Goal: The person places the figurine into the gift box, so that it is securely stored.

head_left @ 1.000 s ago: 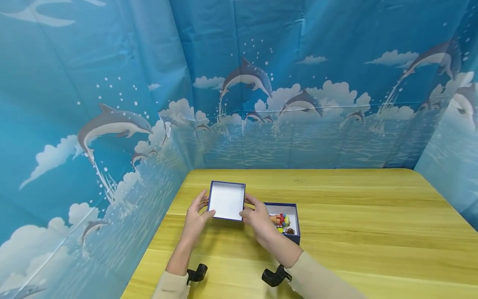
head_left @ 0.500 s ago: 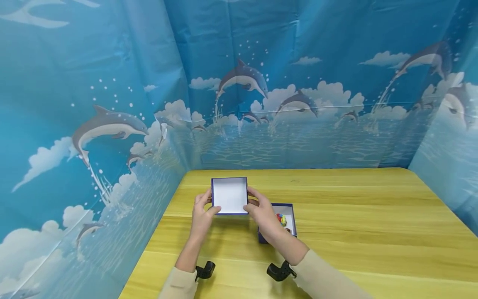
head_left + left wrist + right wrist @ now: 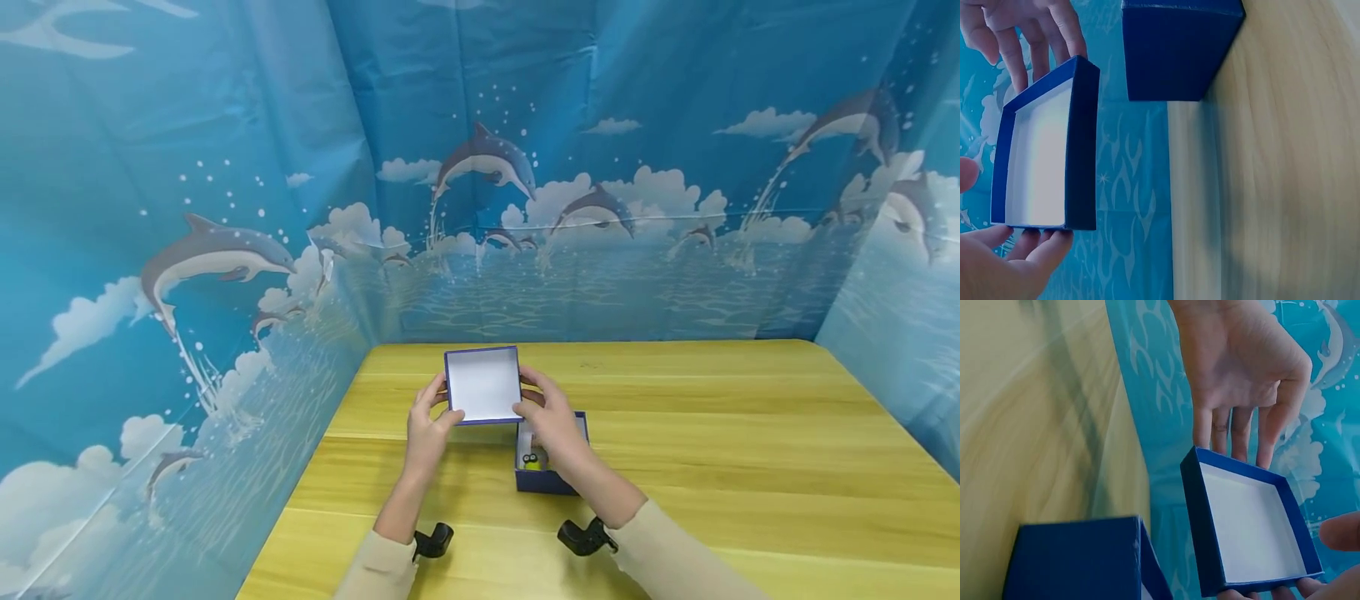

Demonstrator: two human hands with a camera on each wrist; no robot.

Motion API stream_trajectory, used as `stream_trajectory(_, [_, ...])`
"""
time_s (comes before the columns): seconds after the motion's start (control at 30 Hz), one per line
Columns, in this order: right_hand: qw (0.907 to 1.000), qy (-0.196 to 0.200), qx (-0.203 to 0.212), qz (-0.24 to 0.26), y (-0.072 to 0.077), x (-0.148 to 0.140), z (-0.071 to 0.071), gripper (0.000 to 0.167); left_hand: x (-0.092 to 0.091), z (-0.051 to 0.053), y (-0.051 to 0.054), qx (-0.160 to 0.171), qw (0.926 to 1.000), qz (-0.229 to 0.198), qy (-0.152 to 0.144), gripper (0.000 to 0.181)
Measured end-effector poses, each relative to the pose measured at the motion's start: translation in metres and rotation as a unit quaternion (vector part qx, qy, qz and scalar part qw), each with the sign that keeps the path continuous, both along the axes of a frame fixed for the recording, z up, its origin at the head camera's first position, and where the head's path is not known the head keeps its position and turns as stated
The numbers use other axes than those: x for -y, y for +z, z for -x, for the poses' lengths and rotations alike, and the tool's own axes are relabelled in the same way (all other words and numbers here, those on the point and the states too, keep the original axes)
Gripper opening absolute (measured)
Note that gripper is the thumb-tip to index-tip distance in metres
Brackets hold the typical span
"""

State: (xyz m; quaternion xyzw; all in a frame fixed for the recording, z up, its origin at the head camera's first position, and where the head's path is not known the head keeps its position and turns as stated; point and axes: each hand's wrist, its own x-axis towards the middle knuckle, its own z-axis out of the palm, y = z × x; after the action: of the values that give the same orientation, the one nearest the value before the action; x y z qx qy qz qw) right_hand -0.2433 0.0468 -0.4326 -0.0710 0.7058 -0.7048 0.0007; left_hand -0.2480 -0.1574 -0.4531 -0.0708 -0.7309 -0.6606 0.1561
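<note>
A shallow square box lid point(image 3: 483, 385), dark blue outside and white inside, is held up above the table with its hollow side towards me. My left hand point(image 3: 427, 429) grips its left edge, thumb at the lower corner and fingers along the side. On the opposite edge my right hand point(image 3: 553, 423) holds it the same way. Behind the right hand stands the matching blue box point(image 3: 546, 482), its top uncovered. A small yellow-green toy with round eyes point(image 3: 532, 462) shows inside it; the right hand hides much of the interior. Lid and box are apart in the left wrist view.
The yellow wood-grain table point(image 3: 712, 450) extends to the right of the box. A blue dolphin-print curtain point(image 3: 480, 275) hangs along its back and sides. Black wrist cameras point(image 3: 433, 541) are strapped to both wrists.
Both hands have carried the lid to the right and slightly up, nearer the box. The red and yellow toy seen earlier is now hidden, and the toy with eyes shows.
</note>
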Motion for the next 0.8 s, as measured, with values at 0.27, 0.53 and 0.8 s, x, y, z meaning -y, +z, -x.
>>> stream_trajectory(0.27, [0.9998, -0.014, -0.010, 0.008, -0.002, -0.020, 0.006, 0.060, -0.015, -0.007, 0.016, 0.015, 0.9992, 0.007, -0.037, 0.064])
stream_trajectory(0.53, [0.9992, -0.033, -0.018, -0.015, 0.000, -0.037, 0.006, 0.059, -0.033, -0.021, 0.034, 0.017, 0.9979, 0.009, -0.063, 0.063])
stream_trajectory(0.8, [0.9988, -0.032, -0.025, -0.026, 0.001, -0.052, 0.001, 0.055, -0.044, -0.018, 0.028, 0.021, 0.9961, -0.031, -0.080, 0.062])
